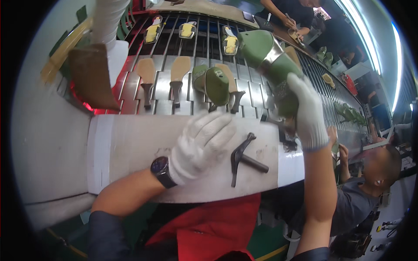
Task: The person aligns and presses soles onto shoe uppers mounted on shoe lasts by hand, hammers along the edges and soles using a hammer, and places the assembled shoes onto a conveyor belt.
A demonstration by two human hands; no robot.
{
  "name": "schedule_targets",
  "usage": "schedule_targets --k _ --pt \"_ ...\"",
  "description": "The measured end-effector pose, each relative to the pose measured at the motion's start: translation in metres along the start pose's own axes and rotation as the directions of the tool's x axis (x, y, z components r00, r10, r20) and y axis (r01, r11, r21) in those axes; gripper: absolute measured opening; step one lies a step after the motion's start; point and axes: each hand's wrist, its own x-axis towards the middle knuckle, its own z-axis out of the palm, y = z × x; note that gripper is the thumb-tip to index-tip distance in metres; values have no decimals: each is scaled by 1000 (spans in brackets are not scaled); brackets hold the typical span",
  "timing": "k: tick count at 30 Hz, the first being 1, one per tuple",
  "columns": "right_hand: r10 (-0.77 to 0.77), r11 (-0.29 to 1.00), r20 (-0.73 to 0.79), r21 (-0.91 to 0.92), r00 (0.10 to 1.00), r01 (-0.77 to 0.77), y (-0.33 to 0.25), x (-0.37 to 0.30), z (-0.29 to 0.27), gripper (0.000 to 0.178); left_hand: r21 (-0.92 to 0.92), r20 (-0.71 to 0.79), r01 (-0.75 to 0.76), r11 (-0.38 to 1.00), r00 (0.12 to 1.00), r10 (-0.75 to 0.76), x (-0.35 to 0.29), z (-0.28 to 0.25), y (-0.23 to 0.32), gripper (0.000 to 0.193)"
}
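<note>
My right hand (308, 108), in a white knit glove, is closed around a green shoe last (260, 51) with a shiny metal band. It holds the last raised over the right end of the worktable, tilted toward the far left; its lower end is blurred. My left hand (202, 145), gloved too, hovers over the middle of the table with fingers stretched out and nothing in them. Between the hands a black hammer (240, 157) with a long curved head lies on the table. Just beyond my left hand, a pair of green lasts (214, 86) rests on the conveyor.
Tan insoles (180, 68) with dark narrow ends lie along the slatted metal conveyor (126, 98). Behind them sit yellow-lined shoe uppers (187, 30). A white ribbed duct (109, 21) hangs at left above a curved brown plate (92, 76). A co-worker (368, 182) is close on the right.
</note>
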Motion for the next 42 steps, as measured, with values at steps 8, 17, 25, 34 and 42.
schedule_targets --k 8,17,25,34,42 --pt "3 838 577 444 817 -317 127 -191 87 68 280 102 -179 943 982 156 -34 -79 32 54" --pt "149 926 156 324 976 -193 148 -119 122 28 -881 196 411 232 766 -613 -21 -96 -61 46" --pt "-258 952 -280 89 925 292 144 -106 117 36 -839 402 543 33 660 -635 -34 -85 -57 60" --pt "-7 891 143 450 990 -59 141 -152 161 33 -832 378 554 9 581 -721 -40 -77 -68 41" --pt "-71 983 113 177 991 50 142 -153 148 25 -845 376 535 -14 575 -727 -35 -83 -58 38"
